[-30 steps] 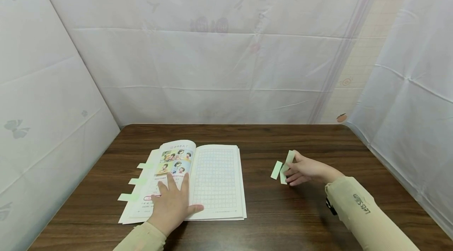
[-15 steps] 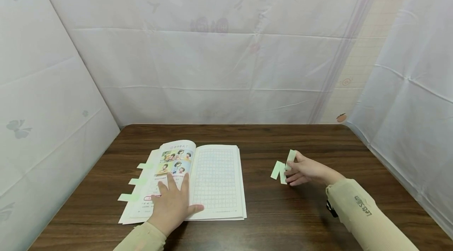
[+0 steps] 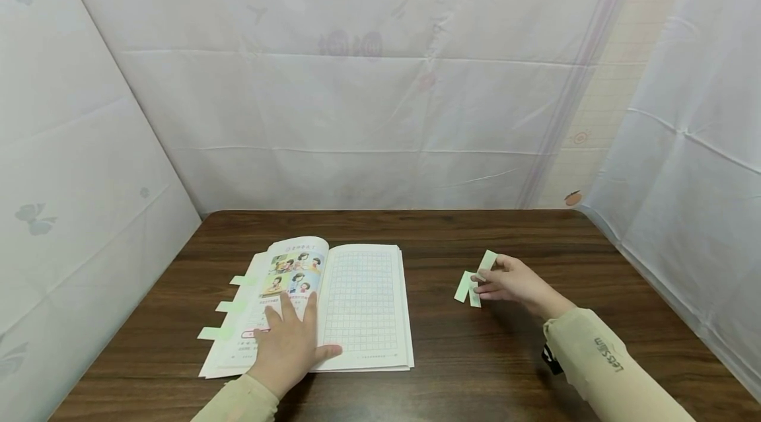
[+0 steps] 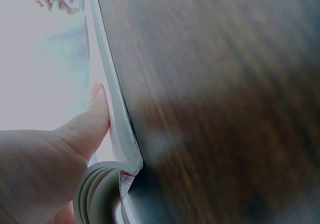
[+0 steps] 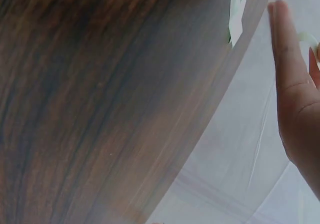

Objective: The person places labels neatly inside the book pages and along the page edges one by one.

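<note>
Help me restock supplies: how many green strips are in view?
6: three green strips jutting left from the book, two on the table, one in the right hand. Others may be hidden.

"What's moved on the right hand [image 3: 518, 284]?"

"Its lower fingers [image 3: 493, 294]. Half a second ago they sit at four o'clock of the lying paper strip [image 3: 475, 298]; now they're shifted toward ten o'clock, over part of its far end."

"And the pinched strip [image 3: 489, 259]?"

"It leans a bit more toward one o'clock than before."
</note>
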`<state>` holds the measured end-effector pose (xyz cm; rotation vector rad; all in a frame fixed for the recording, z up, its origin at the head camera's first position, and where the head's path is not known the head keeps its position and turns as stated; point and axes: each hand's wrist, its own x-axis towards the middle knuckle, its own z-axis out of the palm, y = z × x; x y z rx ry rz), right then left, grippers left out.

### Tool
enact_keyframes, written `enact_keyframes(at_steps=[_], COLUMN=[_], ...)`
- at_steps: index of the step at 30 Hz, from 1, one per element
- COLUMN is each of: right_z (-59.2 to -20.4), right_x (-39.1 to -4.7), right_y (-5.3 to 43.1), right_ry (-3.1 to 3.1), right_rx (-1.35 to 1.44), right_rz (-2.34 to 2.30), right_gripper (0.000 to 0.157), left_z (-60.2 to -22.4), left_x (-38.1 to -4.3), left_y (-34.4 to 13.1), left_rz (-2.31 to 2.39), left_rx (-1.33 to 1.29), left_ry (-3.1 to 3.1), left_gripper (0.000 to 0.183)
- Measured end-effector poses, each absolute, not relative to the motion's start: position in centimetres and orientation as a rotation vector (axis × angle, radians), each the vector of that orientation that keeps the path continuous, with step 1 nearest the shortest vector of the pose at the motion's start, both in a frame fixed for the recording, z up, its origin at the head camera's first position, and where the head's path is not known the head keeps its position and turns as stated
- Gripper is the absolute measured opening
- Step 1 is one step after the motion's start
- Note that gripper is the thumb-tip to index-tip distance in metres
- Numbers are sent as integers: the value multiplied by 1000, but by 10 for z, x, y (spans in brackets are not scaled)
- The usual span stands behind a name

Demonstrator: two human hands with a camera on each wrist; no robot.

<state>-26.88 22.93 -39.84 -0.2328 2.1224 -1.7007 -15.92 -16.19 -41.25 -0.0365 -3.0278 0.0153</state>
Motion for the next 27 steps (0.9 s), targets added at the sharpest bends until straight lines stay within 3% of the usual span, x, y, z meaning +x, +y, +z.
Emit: enact_keyframes(at_steps=[15, 21, 24, 27], right_z=[-394, -392, -392, -393], right_x=[-265, -263, -262, -261], right_y=[224, 214, 210, 207], right_ry=[1970, 1945, 1989, 2093], right_rx=[-321, -264, -273, -314], right_rz=[-1915, -2021, -2029, -1965], right_gripper=[21, 2, 9, 33], left_z=[-413, -413, -413, -413], left_x=[-160, -160, -160, -160], left_y=[-162, -162, -162, -162], left_rz=[9, 2, -5, -5], left_rx=[-31, -31, -30, -27], left_ry=[-3038, -3038, -3040, -3040], left_gripper=[104, 104, 104, 104])
